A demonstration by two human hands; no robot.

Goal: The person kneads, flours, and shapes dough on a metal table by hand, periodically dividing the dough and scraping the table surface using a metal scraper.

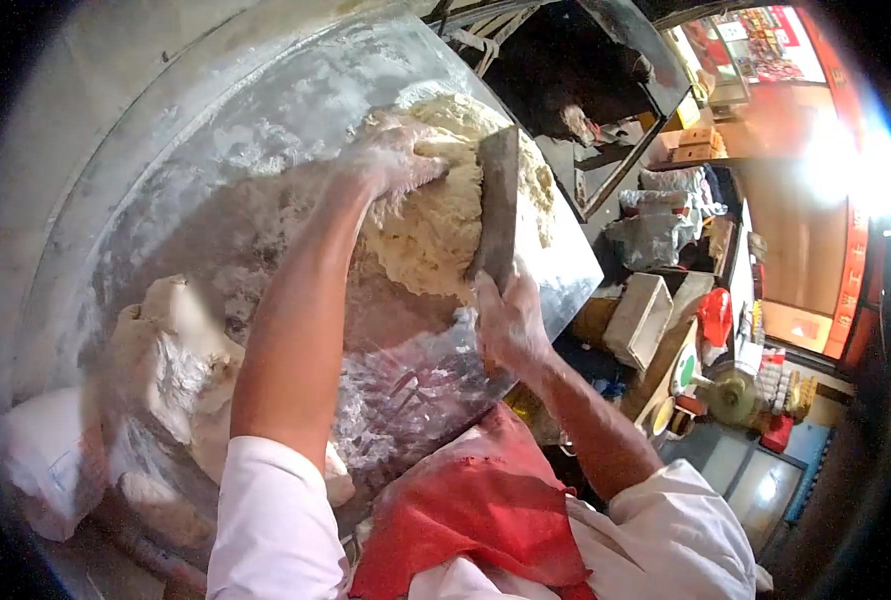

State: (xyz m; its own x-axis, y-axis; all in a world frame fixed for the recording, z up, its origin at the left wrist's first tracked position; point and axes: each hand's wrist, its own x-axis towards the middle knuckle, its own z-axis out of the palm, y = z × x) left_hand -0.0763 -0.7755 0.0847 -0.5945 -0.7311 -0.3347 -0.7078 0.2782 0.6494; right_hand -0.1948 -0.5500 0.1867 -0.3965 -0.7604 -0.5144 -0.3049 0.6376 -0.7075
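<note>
A large, rough mass of pale dough (420, 240) lies on the floury metal work surface (215, 200). My left hand (395, 160) rests on the dough's upper left part, its thumb apart from the fingers; some fingertips are hard to make out. With my right hand (510, 320) I grip a broad, straight-bladed knife (498, 195). Its blade stands against the dough's right part, with dough on both sides, and a bit of wooden handle shows below my fist. How deep the edge sits in the dough is hidden.
Another lump of dough (175, 350), partly under clear plastic, lies at the left. A white plastic bag (55, 455) is beside it. A dark metal-framed opening (565, 80) borders the surface's far corner. At the right are a white box (640, 320) and a scale (735, 390).
</note>
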